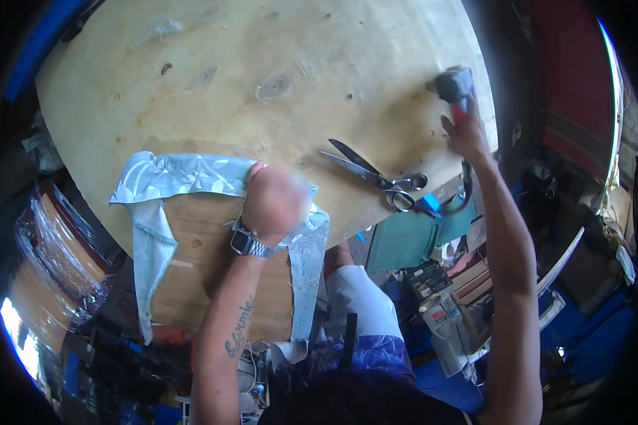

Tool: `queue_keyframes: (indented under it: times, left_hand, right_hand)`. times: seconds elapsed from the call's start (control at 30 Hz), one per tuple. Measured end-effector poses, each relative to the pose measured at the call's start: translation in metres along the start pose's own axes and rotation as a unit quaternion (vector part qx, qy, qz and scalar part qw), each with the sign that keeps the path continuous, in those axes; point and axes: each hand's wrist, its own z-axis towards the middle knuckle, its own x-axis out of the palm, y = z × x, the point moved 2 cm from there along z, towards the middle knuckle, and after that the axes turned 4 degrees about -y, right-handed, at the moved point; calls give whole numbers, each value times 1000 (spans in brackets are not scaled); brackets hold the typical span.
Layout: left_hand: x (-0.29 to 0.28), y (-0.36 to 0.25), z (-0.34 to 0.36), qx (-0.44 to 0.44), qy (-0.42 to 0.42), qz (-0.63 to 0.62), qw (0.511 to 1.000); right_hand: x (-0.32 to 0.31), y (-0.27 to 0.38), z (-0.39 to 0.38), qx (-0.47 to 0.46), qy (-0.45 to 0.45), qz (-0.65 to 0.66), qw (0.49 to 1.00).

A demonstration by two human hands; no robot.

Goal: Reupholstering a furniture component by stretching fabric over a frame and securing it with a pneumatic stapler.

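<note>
My left hand (269, 202) presses on light blue patterned fabric (184, 172) folded over the edge of a wooden panel (198, 241), gripping it near the top right corner; a blur hides some of the fingers. The fabric's side strips hang loose along the panel. At the right of the table my right hand (464, 131) is closed on a dark tool with a red handle (455, 85), probably pneumatic, with a dark hose running down from it. Large scissors (379, 180) lie partly open on the table between my hands.
The round-edged plywood table (191, 78) fills the upper middle. Plastic-wrapped curved wooden pieces (60, 258) stand at left. Below the table's right edge are a green panel (400, 237), a white machine (443, 326) and assorted clutter. A red panel (556, 85) is at far right.
</note>
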Motion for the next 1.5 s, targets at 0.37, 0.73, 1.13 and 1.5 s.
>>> queue_keyframes:
  times: [0.37, 0.73, 1.13, 1.5]
  left_hand:
    - [1, 6, -2, -10, 1, -10, 1000]
    - [1, 11, -9, -5, 16, 4, 1000]
    - [9, -4, -7, 0, 40, 1, 999]
    - [-31, -76, -31, -252, -81, 92, 960]
  right_hand:
    - [22, 77, -171, -156, 311, 290, 892]
    - [42, 123, -163, -122, 407, 195, 884]
    - [38, 59, -146, -131, 249, 240, 929]
    - [42, -35, 3, -108, -98, -82, 986]
